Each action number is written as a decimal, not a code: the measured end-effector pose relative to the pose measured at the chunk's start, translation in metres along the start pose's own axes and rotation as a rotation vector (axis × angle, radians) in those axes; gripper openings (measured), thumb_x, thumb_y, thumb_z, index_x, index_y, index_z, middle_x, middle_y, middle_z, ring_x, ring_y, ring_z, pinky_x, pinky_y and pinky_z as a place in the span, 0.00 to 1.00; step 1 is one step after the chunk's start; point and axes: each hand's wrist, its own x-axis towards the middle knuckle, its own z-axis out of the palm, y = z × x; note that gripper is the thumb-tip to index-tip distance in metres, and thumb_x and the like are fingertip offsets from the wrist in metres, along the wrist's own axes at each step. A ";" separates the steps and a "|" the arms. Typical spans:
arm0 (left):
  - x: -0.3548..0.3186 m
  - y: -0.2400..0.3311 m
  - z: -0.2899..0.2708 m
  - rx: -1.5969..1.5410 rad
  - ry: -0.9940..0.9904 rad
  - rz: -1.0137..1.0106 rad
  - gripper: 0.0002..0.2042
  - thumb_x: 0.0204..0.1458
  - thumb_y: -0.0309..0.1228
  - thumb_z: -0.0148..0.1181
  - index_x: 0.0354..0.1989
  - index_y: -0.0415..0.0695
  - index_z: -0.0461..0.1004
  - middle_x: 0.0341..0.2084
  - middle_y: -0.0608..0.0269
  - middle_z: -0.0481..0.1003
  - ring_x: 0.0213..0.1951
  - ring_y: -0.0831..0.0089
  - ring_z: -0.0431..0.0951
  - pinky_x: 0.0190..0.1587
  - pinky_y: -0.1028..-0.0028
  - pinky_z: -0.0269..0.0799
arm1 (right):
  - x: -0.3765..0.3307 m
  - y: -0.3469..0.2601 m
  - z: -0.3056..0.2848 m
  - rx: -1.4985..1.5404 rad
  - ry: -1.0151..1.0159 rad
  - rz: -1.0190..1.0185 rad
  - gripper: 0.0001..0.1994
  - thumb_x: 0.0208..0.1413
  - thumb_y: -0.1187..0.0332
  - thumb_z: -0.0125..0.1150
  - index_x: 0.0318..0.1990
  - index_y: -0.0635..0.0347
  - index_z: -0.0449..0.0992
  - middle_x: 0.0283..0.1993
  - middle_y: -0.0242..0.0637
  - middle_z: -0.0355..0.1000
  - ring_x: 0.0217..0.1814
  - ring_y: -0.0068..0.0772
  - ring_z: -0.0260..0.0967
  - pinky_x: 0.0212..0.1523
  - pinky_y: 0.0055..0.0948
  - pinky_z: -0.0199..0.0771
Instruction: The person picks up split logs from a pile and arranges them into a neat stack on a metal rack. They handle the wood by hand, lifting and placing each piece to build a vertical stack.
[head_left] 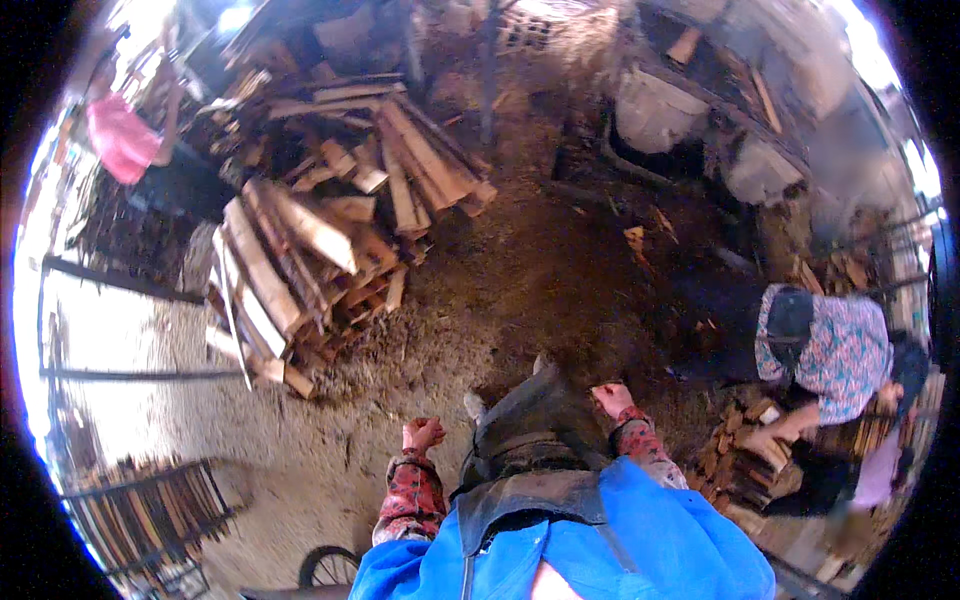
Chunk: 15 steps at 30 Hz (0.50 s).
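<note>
My left hand [424,434] hangs beside my body with its fingers curled in. No object shows in it. On the other side, my right hand [612,398] is also curled closed, and I see nothing held there. Both forearms wear red patterned sleeves [412,495] below a blue top [680,535]. A dark apron [535,450] covers my front between the hands. Neither hand touches any wood. Ahead and to the left of my left hand lies a large pile of split firewood [290,240].
A person in a flowered top [845,350] bends over stacked split wood [750,450] at the right. Another in a pink top [122,138] is at the far left. A metal rack of wood [145,515] and a wheel [330,568] are at lower left. Large pale basins [655,110] line the far right.
</note>
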 end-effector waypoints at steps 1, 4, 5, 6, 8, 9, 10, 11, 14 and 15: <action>0.005 0.014 0.002 0.025 -0.015 0.014 0.15 0.51 0.37 0.63 0.31 0.34 0.73 0.22 0.57 0.76 0.22 0.69 0.78 0.22 0.73 0.76 | -0.004 0.006 0.002 -0.053 0.051 -0.037 0.17 0.55 0.57 0.61 0.31 0.65 0.77 0.23 0.34 0.72 0.24 0.23 0.69 0.26 0.28 0.72; 0.025 0.046 0.024 0.041 -0.106 0.043 0.14 0.51 0.36 0.63 0.30 0.35 0.74 0.22 0.58 0.76 0.22 0.69 0.78 0.22 0.72 0.76 | -0.002 0.018 -0.006 0.044 0.039 0.063 0.17 0.54 0.55 0.60 0.31 0.65 0.77 0.25 0.35 0.74 0.22 0.25 0.70 0.25 0.29 0.72; 0.035 0.056 0.036 0.045 -0.134 0.047 0.14 0.51 0.36 0.63 0.30 0.35 0.74 0.21 0.58 0.76 0.22 0.69 0.79 0.22 0.72 0.76 | 0.003 0.020 -0.010 0.073 0.046 0.067 0.17 0.54 0.55 0.60 0.31 0.64 0.78 0.25 0.36 0.74 0.22 0.26 0.70 0.25 0.30 0.72; 0.045 0.065 0.048 0.135 -0.128 0.022 0.14 0.51 0.36 0.63 0.30 0.34 0.74 0.22 0.57 0.76 0.23 0.67 0.79 0.23 0.71 0.76 | 0.008 0.022 -0.016 0.101 0.054 0.068 0.17 0.53 0.55 0.60 0.31 0.64 0.78 0.26 0.36 0.74 0.22 0.27 0.71 0.25 0.32 0.72; 0.056 0.077 0.068 0.113 -0.192 0.069 0.15 0.51 0.36 0.63 0.31 0.33 0.75 0.22 0.56 0.77 0.24 0.67 0.80 0.24 0.71 0.77 | 0.017 0.026 -0.028 0.127 0.050 0.080 0.17 0.53 0.55 0.60 0.31 0.64 0.78 0.25 0.37 0.74 0.21 0.28 0.71 0.25 0.33 0.72; 0.063 0.083 0.079 0.108 -0.255 0.111 0.15 0.51 0.36 0.63 0.32 0.33 0.75 0.22 0.55 0.77 0.24 0.66 0.80 0.24 0.71 0.77 | 0.027 0.028 -0.033 0.124 0.039 0.090 0.17 0.53 0.55 0.60 0.31 0.65 0.78 0.25 0.37 0.74 0.21 0.28 0.71 0.25 0.33 0.72; 0.060 0.087 0.084 0.177 -0.318 0.152 0.16 0.50 0.37 0.64 0.32 0.32 0.74 0.23 0.54 0.77 0.26 0.66 0.80 0.25 0.70 0.78 | 0.023 0.033 -0.038 0.119 0.038 0.101 0.17 0.53 0.55 0.60 0.31 0.65 0.78 0.24 0.37 0.74 0.21 0.28 0.71 0.25 0.33 0.72; 0.061 0.091 0.086 0.212 -0.270 0.106 0.16 0.50 0.36 0.63 0.31 0.32 0.74 0.23 0.54 0.78 0.26 0.66 0.80 0.25 0.70 0.78 | 0.026 0.037 -0.037 0.109 0.026 0.114 0.17 0.53 0.55 0.60 0.31 0.65 0.78 0.23 0.37 0.73 0.21 0.29 0.71 0.25 0.33 0.72; 0.038 0.100 0.090 0.260 -0.127 -0.038 0.13 0.51 0.34 0.62 0.29 0.32 0.74 0.22 0.55 0.76 0.24 0.65 0.79 0.24 0.68 0.76 | 0.021 0.050 -0.044 0.065 0.060 0.149 0.19 0.54 0.54 0.59 0.31 0.65 0.78 0.21 0.37 0.73 0.24 0.30 0.73 0.26 0.33 0.72; 0.036 0.107 0.095 0.171 -0.189 0.039 0.13 0.51 0.33 0.61 0.29 0.32 0.74 0.21 0.55 0.76 0.23 0.65 0.78 0.23 0.68 0.75 | 0.027 0.050 -0.052 0.025 0.095 0.101 0.19 0.53 0.53 0.59 0.32 0.65 0.78 0.22 0.38 0.74 0.25 0.31 0.73 0.27 0.33 0.72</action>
